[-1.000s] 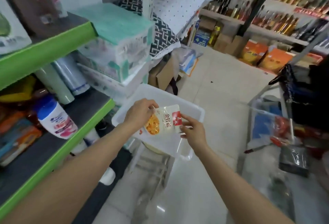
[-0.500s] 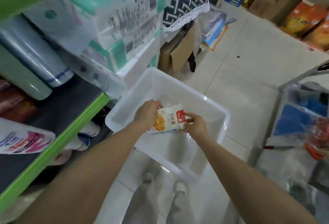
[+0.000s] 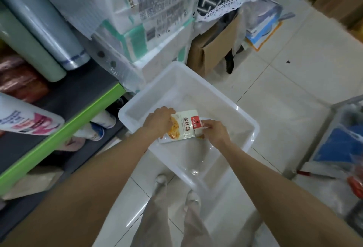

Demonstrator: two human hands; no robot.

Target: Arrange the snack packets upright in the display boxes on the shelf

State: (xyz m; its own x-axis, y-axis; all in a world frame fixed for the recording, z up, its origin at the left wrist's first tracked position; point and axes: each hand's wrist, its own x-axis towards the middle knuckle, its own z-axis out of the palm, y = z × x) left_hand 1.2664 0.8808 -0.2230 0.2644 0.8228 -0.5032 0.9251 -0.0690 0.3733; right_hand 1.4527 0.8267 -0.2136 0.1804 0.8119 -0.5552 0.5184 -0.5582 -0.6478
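Gripping a snack packet (image 3: 183, 126) over a white tub (image 3: 245, 127) (pale tiled floor (image 3: 284, 81) beneath), left hand (image 3: 159, 122) and right hand (image 3: 215, 132) pinch its ends beside the green-edged shelf (image 3: 64, 128).

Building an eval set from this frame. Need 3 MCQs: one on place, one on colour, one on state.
1. Where is the snack packet?
A. Lying on the green-edged shelf
B. Held over the white plastic bin
C. On the floor tiles

2. What colour is the front edge of the shelf?
A. Red
B. Blue
C. Green

3. How is the packet held?
A. By both hands, one at each end
B. By the left hand alone
C. By no hand; it lies loose

Key: 1 B, the packet sits within the outline of the white plastic bin, in the hands. 2 C, the shelf lip is bright green. 3 A, the left hand grips one end and the right hand pinches the end with the red patch.
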